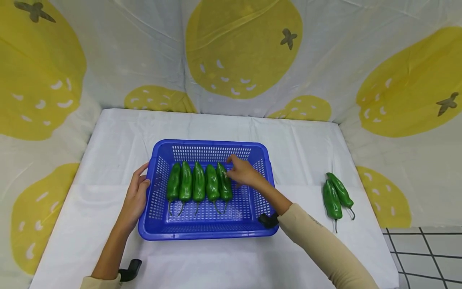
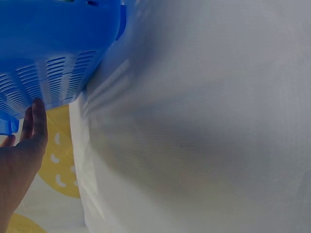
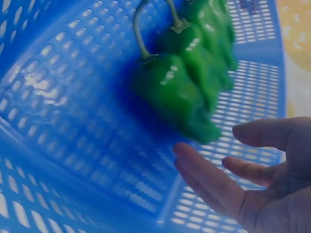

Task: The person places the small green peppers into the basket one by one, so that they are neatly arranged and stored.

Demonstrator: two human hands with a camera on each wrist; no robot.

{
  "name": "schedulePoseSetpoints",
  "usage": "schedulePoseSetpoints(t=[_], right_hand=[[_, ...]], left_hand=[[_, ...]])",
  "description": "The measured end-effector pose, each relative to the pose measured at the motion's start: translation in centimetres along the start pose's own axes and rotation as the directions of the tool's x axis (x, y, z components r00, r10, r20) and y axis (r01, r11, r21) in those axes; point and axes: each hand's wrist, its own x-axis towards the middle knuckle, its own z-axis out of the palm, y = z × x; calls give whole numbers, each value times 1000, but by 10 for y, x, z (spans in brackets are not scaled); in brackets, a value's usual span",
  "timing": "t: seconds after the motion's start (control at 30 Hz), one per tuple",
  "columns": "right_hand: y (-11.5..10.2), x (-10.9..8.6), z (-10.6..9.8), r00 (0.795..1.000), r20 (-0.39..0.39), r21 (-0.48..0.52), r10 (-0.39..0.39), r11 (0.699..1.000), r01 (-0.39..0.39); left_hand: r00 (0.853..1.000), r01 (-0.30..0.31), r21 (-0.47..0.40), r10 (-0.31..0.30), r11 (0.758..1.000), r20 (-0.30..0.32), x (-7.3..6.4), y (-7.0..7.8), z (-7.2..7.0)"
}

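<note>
Nearest the lens: beige sleeve on the right forearm, smooth knit look, a few folds. Biggest item is the fabric backdrop, off-white, wrinkled, printed with fat yellow fruit shapes. Below it, white tablecloth, matte, soft creases. On that, blue plastic basket: rectangular, rounded corners, glossy rim, slotted walls, perforated floor.

Left hand is at the basket's left wall, outside, fingers extended against the slotted plastic, not wrapped round it. Right hand is inside, fingers spread and released, holding nothing, just beside the tip of the rightmost pepper; can't tell if they touch.

Five green peppers lie in the basket in a side-by-side row: shiny, waxy, tapered, thin curved stems toward the person. Two more peppers, same finish, lie touching on the cloth, right of the basket. Smallest: black wrist mount, right arm.
</note>
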Motion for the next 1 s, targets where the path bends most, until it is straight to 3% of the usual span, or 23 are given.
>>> schedulePoseSetpoints(t=[0.17,0.3,0.6,1.0], right_hand=[[-10,-11,-14,983,-108,-204,-152,971,127],[-17,-25,-30,959,-180,-266,-221,949,169],[1,-61,-68,924,-324,-220,-204,966,136],[64,-115,-105,878,-472,-230,-80,972,-35]], left_hand=[[1000,2,-3,-2,1000,0,-1,-1,0],[1000,0,-4,0,1000,-2,-1,-1,0],[1000,5,-8,-5,1000,8,-1,1,0],[1000,0,-1,0,1000,8,-1,0,0]])
